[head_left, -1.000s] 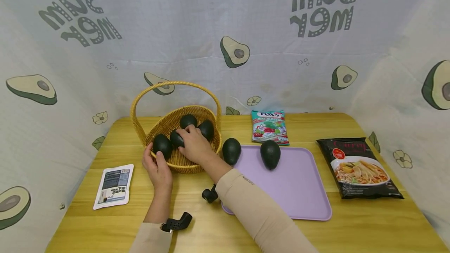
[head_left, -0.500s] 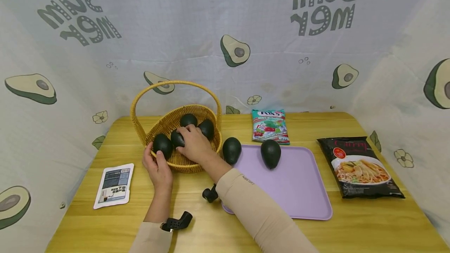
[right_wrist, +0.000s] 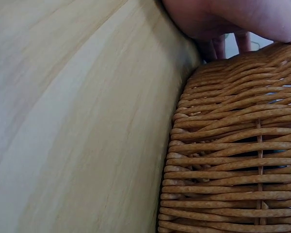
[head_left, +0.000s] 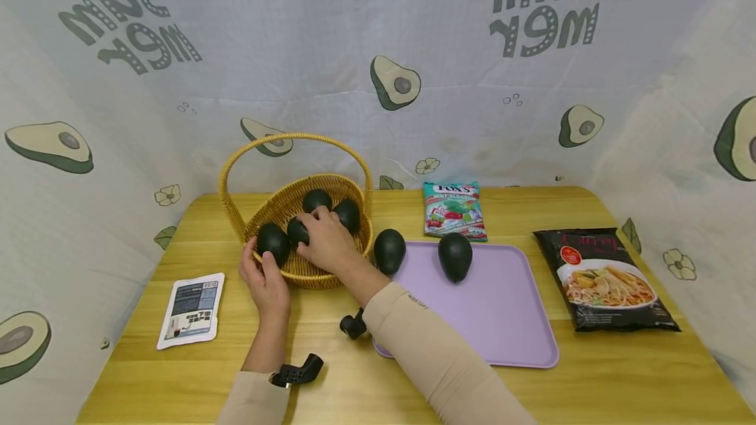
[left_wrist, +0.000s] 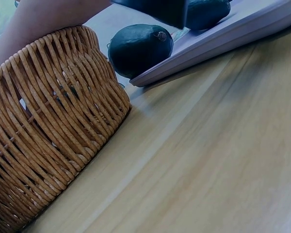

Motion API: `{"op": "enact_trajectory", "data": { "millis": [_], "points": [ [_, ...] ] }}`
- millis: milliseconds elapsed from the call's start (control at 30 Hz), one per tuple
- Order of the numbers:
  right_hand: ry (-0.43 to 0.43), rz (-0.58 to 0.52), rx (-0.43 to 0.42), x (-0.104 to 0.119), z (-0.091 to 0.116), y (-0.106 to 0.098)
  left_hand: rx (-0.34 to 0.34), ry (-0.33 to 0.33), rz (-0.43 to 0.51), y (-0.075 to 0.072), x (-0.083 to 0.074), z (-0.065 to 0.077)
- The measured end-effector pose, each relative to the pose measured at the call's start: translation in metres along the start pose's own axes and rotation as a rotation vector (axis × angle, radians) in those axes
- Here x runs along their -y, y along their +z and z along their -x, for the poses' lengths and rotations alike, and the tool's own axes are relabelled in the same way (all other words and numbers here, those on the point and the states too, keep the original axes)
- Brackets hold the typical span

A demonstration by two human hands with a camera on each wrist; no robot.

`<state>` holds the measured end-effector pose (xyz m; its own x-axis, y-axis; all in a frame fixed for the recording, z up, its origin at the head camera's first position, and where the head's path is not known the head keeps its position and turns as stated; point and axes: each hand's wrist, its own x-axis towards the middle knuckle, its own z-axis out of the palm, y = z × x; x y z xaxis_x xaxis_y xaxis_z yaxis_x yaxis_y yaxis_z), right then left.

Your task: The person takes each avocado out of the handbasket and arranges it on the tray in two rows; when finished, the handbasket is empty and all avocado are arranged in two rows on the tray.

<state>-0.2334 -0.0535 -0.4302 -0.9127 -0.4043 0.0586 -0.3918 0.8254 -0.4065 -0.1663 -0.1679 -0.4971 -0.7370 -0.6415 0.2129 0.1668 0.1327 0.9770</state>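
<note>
A yellow wicker basket [head_left: 315, 279] with a tall arched handle stands at the back left of the table, several dark green avocados inside. My left hand [head_left: 267, 287] grips the basket's left front rim, thumb over the edge beside one avocado [head_left: 273, 244]. Reaching over the front rim, my right hand [head_left: 325, 239] holds another avocado [head_left: 297, 231] in the basket's middle; its fingertips are partly hidden. Behind it lie a rear avocado [head_left: 317, 200] and a right-hand one [head_left: 347, 215]. The right wrist view shows the left hand [right_wrist: 233, 19] against the basket's woven side [right_wrist: 233, 145].
Right of the basket is a lilac tray [head_left: 502, 320], with an avocado [head_left: 455, 257] at its back edge and another [head_left: 390, 252] at its left corner. A candy bag [head_left: 453, 210], a black noodle packet [head_left: 605, 281] and a white pouch [head_left: 191, 311] lie around.
</note>
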Motion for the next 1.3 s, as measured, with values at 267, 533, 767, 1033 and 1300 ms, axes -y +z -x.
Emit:
{"op": "enact_trajectory", "data": {
  "millis": [267,533,767,1033,1300],
  "points": [
    [-0.005,0.044,0.010,0.001,-0.001,0.000,0.004,-0.011,0.004,0.000,-0.001,0.000],
    [-0.017,-0.013,-0.077,0.000,0.001,-0.002,-0.001,-0.007,-0.005,0.000,-0.001,0.000],
    [-0.047,-0.131,-0.194,-0.002,0.007,-0.004,0.006,-0.006,0.003,0.000,0.001,0.000],
    [-0.189,-0.244,-0.435,-0.004,0.011,-0.004,0.004,-0.001,-0.010,0.000,0.001,0.000],
    [-0.236,-0.332,-0.528,0.000,0.022,-0.016,0.005,-0.006,-0.009,0.000,0.001,0.000]
  ]
}}
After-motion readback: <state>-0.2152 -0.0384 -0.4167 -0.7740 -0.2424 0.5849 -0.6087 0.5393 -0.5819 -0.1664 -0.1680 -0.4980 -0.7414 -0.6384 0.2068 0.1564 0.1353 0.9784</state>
